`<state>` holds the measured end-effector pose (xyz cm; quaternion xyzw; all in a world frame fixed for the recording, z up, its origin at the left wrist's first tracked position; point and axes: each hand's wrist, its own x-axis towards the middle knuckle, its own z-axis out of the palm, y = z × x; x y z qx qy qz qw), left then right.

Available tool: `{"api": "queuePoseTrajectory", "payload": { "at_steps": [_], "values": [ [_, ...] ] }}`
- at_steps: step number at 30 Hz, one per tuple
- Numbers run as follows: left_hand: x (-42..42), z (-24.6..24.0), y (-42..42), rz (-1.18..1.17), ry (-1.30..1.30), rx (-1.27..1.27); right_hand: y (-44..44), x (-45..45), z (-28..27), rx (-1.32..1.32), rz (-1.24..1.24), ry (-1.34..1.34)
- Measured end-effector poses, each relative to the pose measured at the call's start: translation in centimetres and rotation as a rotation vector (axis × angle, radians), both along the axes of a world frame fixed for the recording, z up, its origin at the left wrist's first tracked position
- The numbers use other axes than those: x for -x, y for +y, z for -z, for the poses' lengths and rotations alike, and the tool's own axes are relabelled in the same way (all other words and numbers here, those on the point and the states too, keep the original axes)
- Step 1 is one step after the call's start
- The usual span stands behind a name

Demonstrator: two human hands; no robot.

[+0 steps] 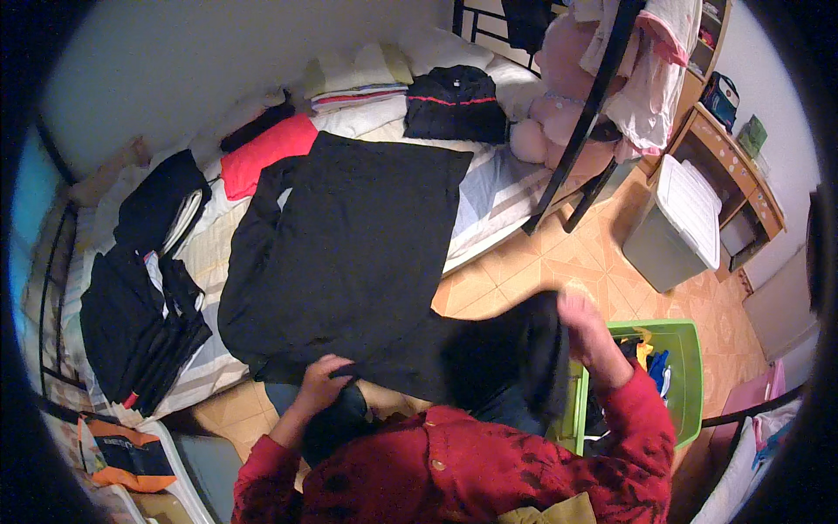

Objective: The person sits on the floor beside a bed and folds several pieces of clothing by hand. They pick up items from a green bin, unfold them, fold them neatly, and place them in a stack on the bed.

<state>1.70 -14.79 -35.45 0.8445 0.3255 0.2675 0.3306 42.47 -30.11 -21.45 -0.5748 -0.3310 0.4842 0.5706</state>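
Note:
A large black long-sleeved garment (360, 229) lies spread over the edge of the bed, its near part hanging towards my lap. My right hand (581, 324), slightly blurred, grips the end of a black sleeve and holds it stretched out to the right, above the floor beside the green bin. With bent fingers, my left hand (327, 381) grasps the garment's near edge. Along the garment's left side the other sleeve (255, 262) lies bunched. A folded red cloth (268, 154) sits just behind it.
Piles of folded dark clothes (141, 314) lie on the bed at left. A folded black top with red piping (456, 105) rests at the back. Clothes fill part of the green plastic bin (691, 380). A black bed post (582, 131) and a lidded storage box (674, 229) stand at right.

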Motion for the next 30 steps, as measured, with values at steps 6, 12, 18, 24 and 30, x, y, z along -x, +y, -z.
{"api": "queuePoseTrajectory", "payload": {
  "at_steps": [6, 12, 18, 24, 30],
  "values": [
    [-0.6, 4.3, -2.9, 0.051, 0.172, 0.197, 25.8, -3.8, -0.3, -0.687, 0.105, 0.664],
    [-1.9, 3.9, -5.0, -0.132, 0.004, 0.406, 35.6, -6.4, 11.1, -0.198, 0.111, 0.050],
    [-2.2, 3.3, -4.7, -0.128, -0.002, 0.464, 34.1, -8.8, 15.0, -0.256, 0.649, -0.947],
    [-2.3, 4.3, -4.5, -0.084, 0.110, 0.304, 34.6, -7.6, 10.3, 0.072, 0.520, -1.208],
    [-2.6, 5.5, -4.7, -0.050, 0.161, 0.093, 38.8, -5.7, 7.7, 0.410, 0.221, -1.401]
  ]
}}
